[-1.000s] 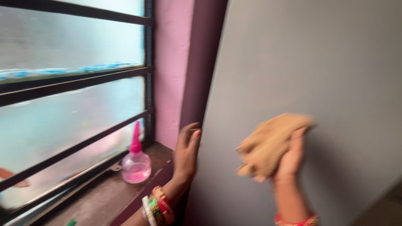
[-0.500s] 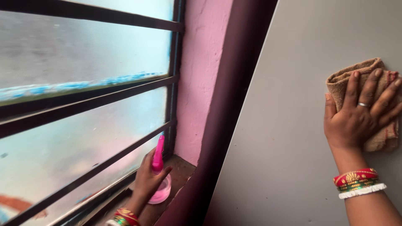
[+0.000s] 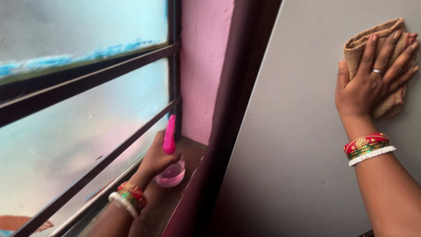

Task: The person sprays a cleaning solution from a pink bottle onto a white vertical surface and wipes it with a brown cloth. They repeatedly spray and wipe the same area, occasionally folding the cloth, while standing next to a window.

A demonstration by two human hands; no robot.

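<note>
**Cloth slides up the panel; left hand closes on the bottle**

The right hand (image 3: pixel 370 81) has moved from the middle right of the frame to the upper right, pressing the cloth (image 3: pixel 381 52) flat against the grey panel (image 3: pixel 298 145) with fingers spread. The left hand (image 3: pixel 157 159), earlier resting on the dark frame edge, has moved to the sill and now grips the pink bottle (image 3: pixel 170 166), low and centre-left.

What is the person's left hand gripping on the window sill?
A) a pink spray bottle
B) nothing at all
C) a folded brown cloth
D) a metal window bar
A: the left hand is closed around the neck of the pink spray bottle standing on the window sill, while the brown cloth is under the right hand.
</note>
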